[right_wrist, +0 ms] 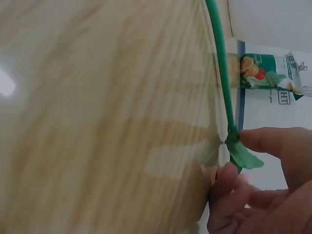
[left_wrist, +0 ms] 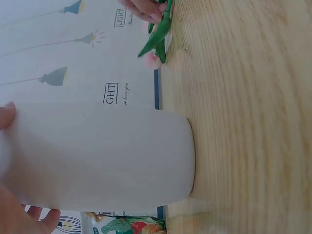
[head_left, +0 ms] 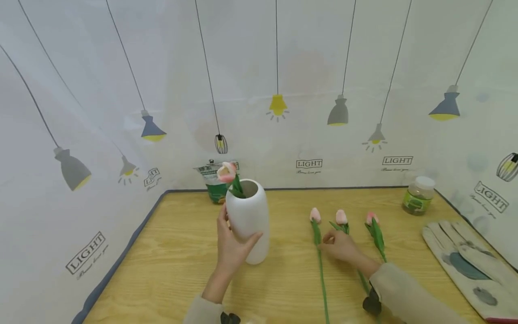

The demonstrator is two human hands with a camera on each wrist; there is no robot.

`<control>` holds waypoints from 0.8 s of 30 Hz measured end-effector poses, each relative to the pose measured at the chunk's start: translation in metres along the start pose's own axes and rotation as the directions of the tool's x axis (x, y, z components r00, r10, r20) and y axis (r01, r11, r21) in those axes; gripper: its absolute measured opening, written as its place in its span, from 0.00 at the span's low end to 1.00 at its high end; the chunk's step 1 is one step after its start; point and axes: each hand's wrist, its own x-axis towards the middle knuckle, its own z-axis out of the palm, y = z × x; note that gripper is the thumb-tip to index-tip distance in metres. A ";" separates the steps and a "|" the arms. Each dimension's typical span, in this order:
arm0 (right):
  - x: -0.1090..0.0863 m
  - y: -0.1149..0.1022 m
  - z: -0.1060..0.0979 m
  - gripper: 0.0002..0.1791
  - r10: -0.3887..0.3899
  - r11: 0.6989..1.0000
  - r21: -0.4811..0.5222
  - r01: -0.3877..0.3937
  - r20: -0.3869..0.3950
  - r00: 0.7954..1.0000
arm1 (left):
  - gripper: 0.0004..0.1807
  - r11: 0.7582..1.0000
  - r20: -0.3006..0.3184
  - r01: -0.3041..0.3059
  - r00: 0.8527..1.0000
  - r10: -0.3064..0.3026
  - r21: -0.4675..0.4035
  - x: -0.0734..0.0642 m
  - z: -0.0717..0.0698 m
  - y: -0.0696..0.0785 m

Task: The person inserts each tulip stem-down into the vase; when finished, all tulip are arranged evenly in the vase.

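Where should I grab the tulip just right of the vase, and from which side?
Pinch the stem just below the leaves, from the right, where the right hand is. It's thin there, so it probably suits a pinch better than the wider bloom.

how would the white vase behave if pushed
The white vase could tip if pushed high, since it is tall and narrows toward its base. Its smooth surface may feel slippery. The left hand holding its side would probably steady it.
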 end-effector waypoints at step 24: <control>0.016 -0.034 0.036 0.07 -0.035 0.995 -0.100 0.024 -0.111 0.993 | 0.55 1.000 0.006 -0.008 1.000 0.008 -0.006 0.000 -0.003 0.002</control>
